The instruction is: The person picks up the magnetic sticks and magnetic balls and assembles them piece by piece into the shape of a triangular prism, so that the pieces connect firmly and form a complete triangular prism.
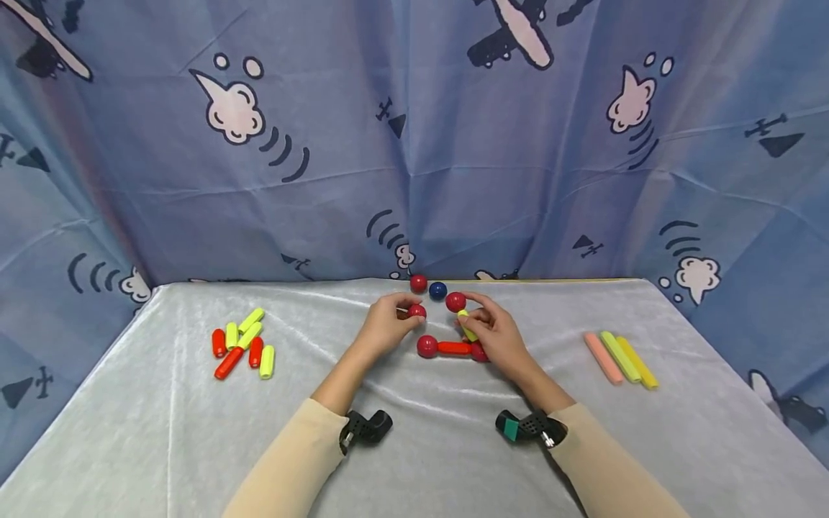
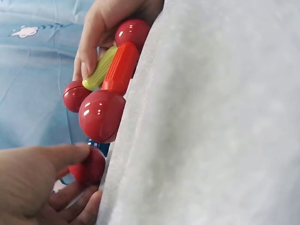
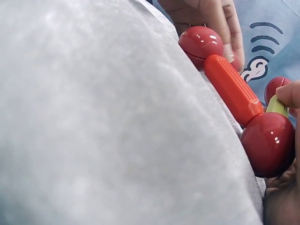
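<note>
The left grip curls round a red ball, the right grip pinches a yellow-green rod; joining seems in hand, next needing careful alignment.

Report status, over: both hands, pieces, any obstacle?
Left hand pinches red ball. Right hand pinches yellow-green stick. Red stick joins two more balls. No obstruction seen.

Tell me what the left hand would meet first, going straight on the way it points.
Probably the glossy dark-blue ball, up and to the right of the glossy red ball that the left hand pinches; depth is unclear in the head view.
</note>
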Tool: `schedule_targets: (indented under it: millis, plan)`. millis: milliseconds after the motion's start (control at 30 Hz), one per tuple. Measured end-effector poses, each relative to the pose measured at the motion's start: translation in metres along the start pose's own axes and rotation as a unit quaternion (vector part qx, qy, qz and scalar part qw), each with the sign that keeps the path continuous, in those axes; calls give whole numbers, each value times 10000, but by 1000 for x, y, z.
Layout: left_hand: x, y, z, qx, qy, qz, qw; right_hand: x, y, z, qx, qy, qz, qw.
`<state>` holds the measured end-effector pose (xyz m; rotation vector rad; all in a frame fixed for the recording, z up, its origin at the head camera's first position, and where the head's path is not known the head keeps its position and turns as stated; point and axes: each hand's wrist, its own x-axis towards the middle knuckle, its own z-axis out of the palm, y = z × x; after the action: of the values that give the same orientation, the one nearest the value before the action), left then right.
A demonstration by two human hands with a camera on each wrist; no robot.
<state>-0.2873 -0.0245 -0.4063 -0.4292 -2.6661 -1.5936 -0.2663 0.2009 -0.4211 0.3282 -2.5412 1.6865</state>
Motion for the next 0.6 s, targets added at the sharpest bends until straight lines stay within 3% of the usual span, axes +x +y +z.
schedule_targets:
  millis: [167,267,433,500,600]
  plan:
    - [0,-6,-5,373,121,-140,9991,1,2,1,-41,-46,9,10000]
    - [-1,-7,-19,882,-82,-265,9957,2,4,2,-95,-89,-3,9999]
    - [-8,8,-71,1973,-760,-533,9759,2,6,2,-244,-74,49,9997]
    - [-13,11,-96,2312,-746,-649,9679,3,6,1,-297,-56,73,9995]
    - [-20,6,-128,2698,-304,-899,9582,3,5,0,-356,-72,83,9993]
